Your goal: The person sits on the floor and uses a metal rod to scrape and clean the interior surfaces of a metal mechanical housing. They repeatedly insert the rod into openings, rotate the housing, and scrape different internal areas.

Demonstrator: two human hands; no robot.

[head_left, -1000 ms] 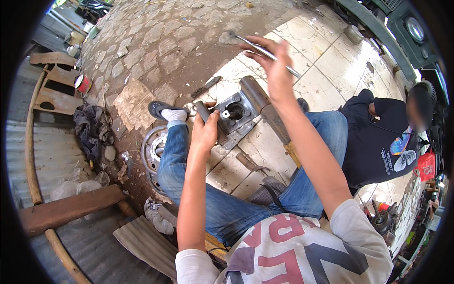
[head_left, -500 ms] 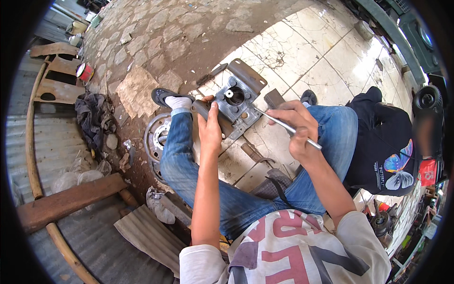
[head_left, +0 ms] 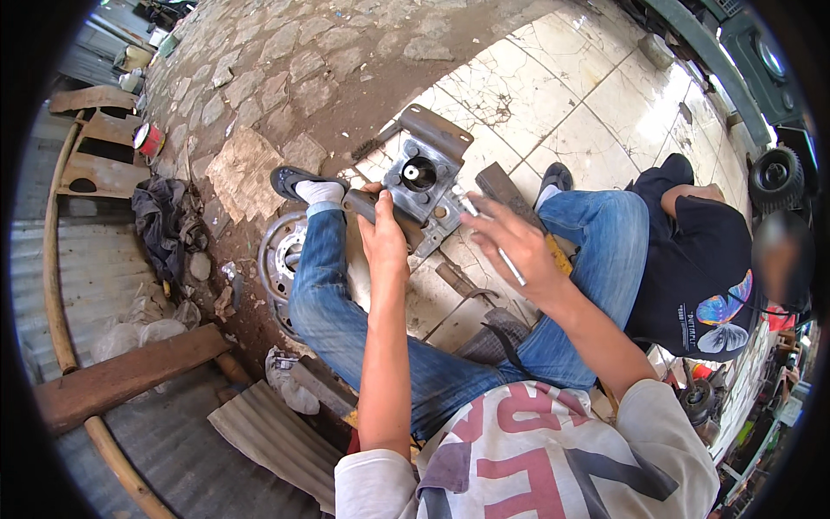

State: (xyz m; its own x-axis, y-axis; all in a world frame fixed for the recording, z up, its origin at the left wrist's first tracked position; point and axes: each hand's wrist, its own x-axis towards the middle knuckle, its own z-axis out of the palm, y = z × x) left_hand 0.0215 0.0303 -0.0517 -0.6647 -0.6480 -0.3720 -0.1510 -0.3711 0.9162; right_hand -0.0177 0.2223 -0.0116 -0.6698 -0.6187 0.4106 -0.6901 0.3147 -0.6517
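Observation:
My left hand [head_left: 383, 242] grips the left side of a metal assembly [head_left: 437, 190] that has a bolted square plate, a round central hole with a pale pin, and a brown steel bracket [head_left: 437, 130] along its top. My right hand [head_left: 523, 255] holds a long silver rod tool [head_left: 471, 208] loosely between its fingers, its far end at the plate's right side, right of the hole; whether it touches a bolt I cannot tell. Under the assembly, a short rusty metal tool [head_left: 456, 281] lies on the tiles. A dark brush-like item [head_left: 367, 147] is just beyond it.
A co-worker [head_left: 692, 268] in black sits close at my right, near a tyre [head_left: 774, 173]. A wheel rim [head_left: 277, 238] lies by my left leg. Cardboard [head_left: 238, 173], dark cloth [head_left: 160, 225], a wooden plank [head_left: 130, 372] and corrugated sheets [head_left: 95, 268] are at the left.
My right hand came down from raised in the air to the plate with the rod, then shifted slightly left with its fingers loosening. The co-worker has moved their arm and head.

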